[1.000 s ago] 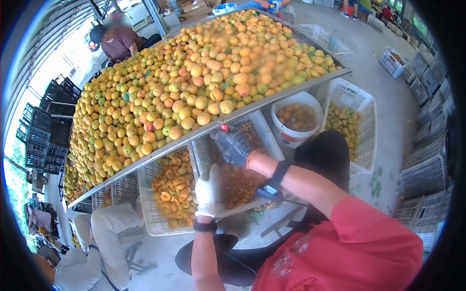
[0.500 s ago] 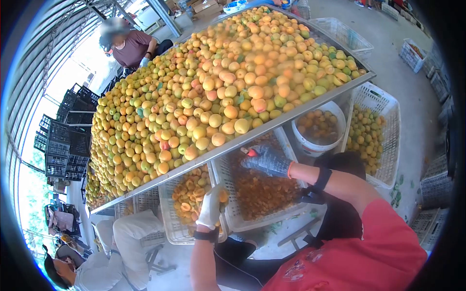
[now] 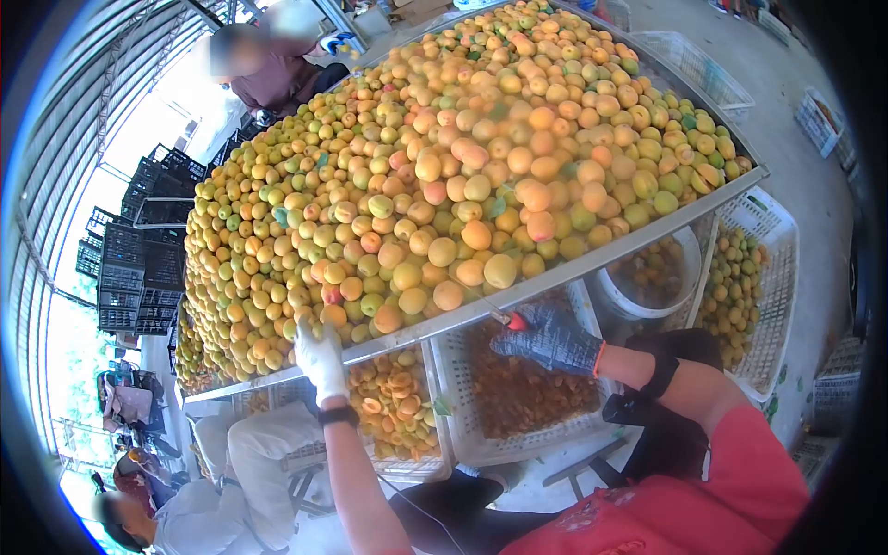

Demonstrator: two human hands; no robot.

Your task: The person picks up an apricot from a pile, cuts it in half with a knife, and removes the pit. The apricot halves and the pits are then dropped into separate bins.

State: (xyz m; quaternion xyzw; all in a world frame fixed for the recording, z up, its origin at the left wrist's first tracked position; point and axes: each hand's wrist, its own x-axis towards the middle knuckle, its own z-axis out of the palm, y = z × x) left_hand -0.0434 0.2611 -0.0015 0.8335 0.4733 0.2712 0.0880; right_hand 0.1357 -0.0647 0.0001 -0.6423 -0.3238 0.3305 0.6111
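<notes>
My left hand, in a white glove, reaches over the metal rim of the sorting table and touches the heap of apricots. Its fingers look apart among the nearest fruit; I cannot make out one held firmly. My right hand, in a grey knit glove, is wrapped round a small knife with a red handle, its thin blade pointing up and left. Below that hand stands a white crate of small brown pieces, perhaps pits. Left of it is a crate of halved apricots.
A white bucket with fruit stands under the rim at right, beside a white crate of apricots. One person works across the table; another sits at my left. Black crates are stacked at far left.
My left hand has moved from above the crate of halved apricots, up and left to the heap. My right hand still holds the knife. The person across has raised a gloved hand.
</notes>
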